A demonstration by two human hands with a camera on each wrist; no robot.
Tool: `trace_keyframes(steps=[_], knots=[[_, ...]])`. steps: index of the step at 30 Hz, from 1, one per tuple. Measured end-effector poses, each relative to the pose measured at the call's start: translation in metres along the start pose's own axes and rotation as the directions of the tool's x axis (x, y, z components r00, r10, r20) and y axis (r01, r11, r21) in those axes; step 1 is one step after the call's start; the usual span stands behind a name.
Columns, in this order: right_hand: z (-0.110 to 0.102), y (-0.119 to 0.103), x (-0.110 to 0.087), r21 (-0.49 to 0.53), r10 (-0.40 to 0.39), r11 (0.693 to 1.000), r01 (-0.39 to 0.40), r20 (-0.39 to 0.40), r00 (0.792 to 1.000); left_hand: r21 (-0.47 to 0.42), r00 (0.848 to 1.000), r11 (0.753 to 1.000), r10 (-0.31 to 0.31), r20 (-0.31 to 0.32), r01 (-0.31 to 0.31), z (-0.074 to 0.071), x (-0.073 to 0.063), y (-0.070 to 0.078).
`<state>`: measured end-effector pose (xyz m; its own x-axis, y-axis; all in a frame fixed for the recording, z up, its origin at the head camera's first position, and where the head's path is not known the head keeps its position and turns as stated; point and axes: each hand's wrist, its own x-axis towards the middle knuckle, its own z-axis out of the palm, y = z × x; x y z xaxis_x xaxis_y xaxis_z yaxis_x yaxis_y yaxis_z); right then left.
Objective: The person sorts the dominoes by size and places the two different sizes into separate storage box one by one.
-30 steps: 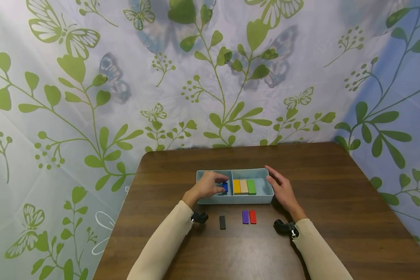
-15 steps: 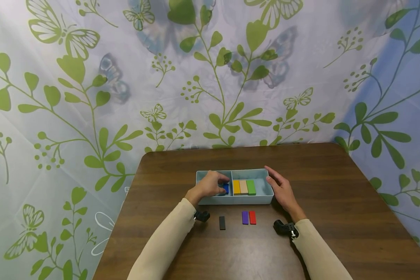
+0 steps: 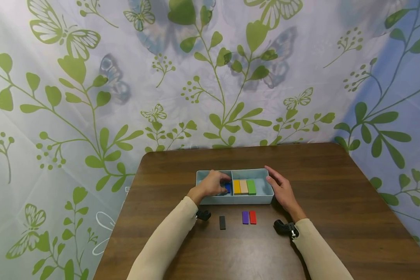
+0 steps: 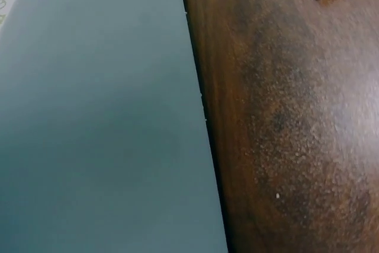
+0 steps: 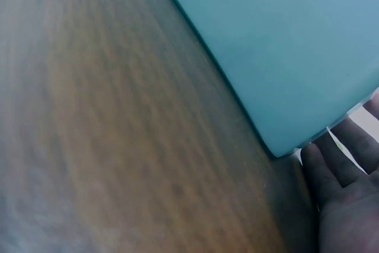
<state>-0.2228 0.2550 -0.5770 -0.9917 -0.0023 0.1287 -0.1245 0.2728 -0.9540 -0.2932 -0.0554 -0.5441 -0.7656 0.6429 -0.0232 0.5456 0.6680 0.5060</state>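
Observation:
A pale blue two-compartment tray [image 3: 253,199] sits on the wooden table. In its left compartment, my left hand [image 3: 211,183] pinches a blue block [image 3: 228,188] between thumb and fingers, close to the divider [image 3: 232,182]; the fingers partly hide the block. My right hand [image 3: 282,191] rests with fairly straight fingers against the tray's right end, thumb at the rim. The right wrist view shows the fingers [image 5: 349,146] along the tray's end wall. Yellow [image 3: 236,187], beige [image 3: 243,187] and green [image 3: 251,187] blocks stand side by side in the right compartment, against the divider.
In front of the tray lie a black block [image 3: 222,223], a purple block [image 3: 245,217] and a red block [image 3: 252,217] on the table [image 3: 245,252]. A patterned cloth [image 3: 196,77] hangs behind the table. The tray's front wall [image 4: 112,117] fills much of the left wrist view.
My left hand has shifted slightly right with the blue block, bringing it nearer the divider. My right hand and the other blocks have stayed in place.

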Motion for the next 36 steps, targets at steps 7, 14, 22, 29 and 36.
trace_keyframes(steps=[7, 14, 22, 29, 36], knots=[[0.0, 0.0, 0.001, -0.007, 0.015, 1.0, -0.015, 0.002, 1.0, 0.036, 1.0, 0.999, 0.026, -0.015, -0.026, 0.002, 0.002, -0.003], [-0.001, 0.001, 0.0, -0.007, 0.003, 1.0, -0.002, 0.0, 1.0, 0.024, 1.0, 1.0, 0.008, -0.025, -0.008, 0.004, 0.002, -0.002], [-0.001, -0.002, -0.001, -0.005, -0.011, 1.0, 0.011, 0.001, 1.0, 0.009, 0.999, 1.0, 0.014, -0.034, -0.013, 0.002, 0.002, -0.005], [0.0, -0.001, -0.001, -0.011, 0.006, 1.0, -0.006, 0.003, 1.0, -0.021, 0.998, 0.999, 0.038, -0.054, -0.039, 0.001, -0.002, -0.008], [0.0, -0.001, 0.0, 0.016, 0.004, 1.0, -0.004, 0.009, 1.0, -0.089, 0.998, 0.995, 0.042, -0.053, -0.047, -0.006, -0.011, -0.004]])
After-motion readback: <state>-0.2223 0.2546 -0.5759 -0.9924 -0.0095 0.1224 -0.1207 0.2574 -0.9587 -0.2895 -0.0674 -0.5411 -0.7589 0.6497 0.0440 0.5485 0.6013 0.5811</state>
